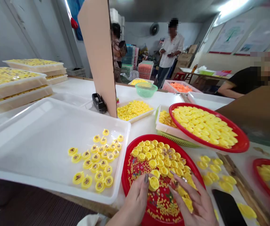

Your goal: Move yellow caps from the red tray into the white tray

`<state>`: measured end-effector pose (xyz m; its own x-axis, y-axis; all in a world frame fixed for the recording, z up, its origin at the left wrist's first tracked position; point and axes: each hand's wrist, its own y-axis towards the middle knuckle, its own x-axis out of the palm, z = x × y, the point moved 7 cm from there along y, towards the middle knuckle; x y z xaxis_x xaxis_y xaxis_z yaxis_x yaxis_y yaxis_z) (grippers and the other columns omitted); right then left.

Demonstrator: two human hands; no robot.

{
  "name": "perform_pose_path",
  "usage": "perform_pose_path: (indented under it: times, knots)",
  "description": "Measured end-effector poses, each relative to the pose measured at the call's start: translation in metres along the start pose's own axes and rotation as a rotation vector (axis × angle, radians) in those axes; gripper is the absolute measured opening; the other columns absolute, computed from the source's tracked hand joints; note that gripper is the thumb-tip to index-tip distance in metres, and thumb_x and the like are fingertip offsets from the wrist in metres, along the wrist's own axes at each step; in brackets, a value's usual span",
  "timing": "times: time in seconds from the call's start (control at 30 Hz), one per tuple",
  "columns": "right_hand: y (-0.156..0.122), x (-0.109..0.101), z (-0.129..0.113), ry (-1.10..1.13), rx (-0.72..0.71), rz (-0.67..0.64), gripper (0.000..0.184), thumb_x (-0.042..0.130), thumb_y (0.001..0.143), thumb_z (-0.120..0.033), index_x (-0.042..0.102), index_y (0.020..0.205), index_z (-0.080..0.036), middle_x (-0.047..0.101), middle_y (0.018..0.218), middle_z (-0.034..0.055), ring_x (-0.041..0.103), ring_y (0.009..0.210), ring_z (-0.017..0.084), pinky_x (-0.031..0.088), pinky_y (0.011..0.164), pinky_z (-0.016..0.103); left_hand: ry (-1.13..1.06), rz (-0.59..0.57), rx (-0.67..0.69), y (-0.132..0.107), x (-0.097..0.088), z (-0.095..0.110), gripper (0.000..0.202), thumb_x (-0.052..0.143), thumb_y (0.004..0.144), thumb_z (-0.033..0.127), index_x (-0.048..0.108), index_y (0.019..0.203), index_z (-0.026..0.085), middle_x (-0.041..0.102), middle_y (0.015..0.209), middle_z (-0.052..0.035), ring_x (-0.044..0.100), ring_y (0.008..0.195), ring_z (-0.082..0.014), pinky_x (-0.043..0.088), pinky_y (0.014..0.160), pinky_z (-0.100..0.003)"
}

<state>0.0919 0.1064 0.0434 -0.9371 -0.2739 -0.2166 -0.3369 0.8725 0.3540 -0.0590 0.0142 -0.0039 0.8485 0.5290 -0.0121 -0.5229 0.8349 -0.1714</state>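
A yellow plastic cap (pixel 154 183) touches the left hand (pixel 136 201) above a red tray (pixel 124 175), though any pinch can't be confirmed; the right hand (pixel 191 201) spreads among heaped caps. A smaller group lies apart in a white tray (pixel 42 135), while a second red tray (pixel 242 142) stays heaped.

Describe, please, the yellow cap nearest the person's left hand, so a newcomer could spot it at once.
On the white table, find the red tray in front of the person. The cap sits between the left hand and right hand, just below the heap of other caps.
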Motion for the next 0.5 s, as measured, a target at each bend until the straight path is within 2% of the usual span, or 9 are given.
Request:
perform_pose_path:
  times: [0.2,0.3,0.37,0.5]
  knots:
    - [-0.004,-0.001,0.004,0.005,0.084,-0.028,0.057,0.069,0.084,-0.03,0.047,0.135,-0.02,0.071,0.111,0.0114,0.07,0.097,0.024,0.057,0.092,0.041,0.07,0.006,0.004,0.009,0.001,-0.013,0.071,0.018,0.095,0.064,0.062,0.121,0.015,0.065,0.122,-0.0141,0.056,0.112,-0.0266,0.039,0.104,-0.04]
    - [-0.006,-0.001,0.006,0.011,0.088,-0.034,0.055,0.067,0.085,-0.031,0.047,0.135,-0.021,0.071,0.112,0.0103,0.069,0.1,0.023,0.057,0.091,0.039,0.032,0.029,-0.038,0.012,0.001,-0.021,0.075,0.021,0.091,0.07,0.063,0.119,0.014,0.064,0.123,-0.0157,0.055,0.116,-0.0287,0.036,0.108,-0.042]
    - [-0.005,-0.001,0.007,0.007,0.096,-0.032,0.053,0.067,0.085,-0.032,0.049,0.133,-0.021,0.072,0.111,0.0097,0.069,0.1,0.023,0.058,0.09,0.038,-0.091,0.005,-0.092,0.015,0.005,-0.026,0.082,0.022,0.087,0.076,0.063,0.118,0.013,0.065,0.12,-0.016,0.054,0.118,-0.0301,0.037,0.107,-0.043]
    - [-0.004,0.0,0.011,0.0,0.14,-0.029,0.049,0.069,0.083,-0.035,0.053,0.128,-0.023,0.072,0.111,0.009,0.069,0.1,0.023,0.057,0.091,0.037,-0.468,-0.178,-0.216,0.018,0.025,-0.028,0.096,0.016,0.078,0.086,0.065,0.111,0.01,0.072,0.099,-0.0153,0.063,0.106,-0.0318,0.049,0.092,-0.045]
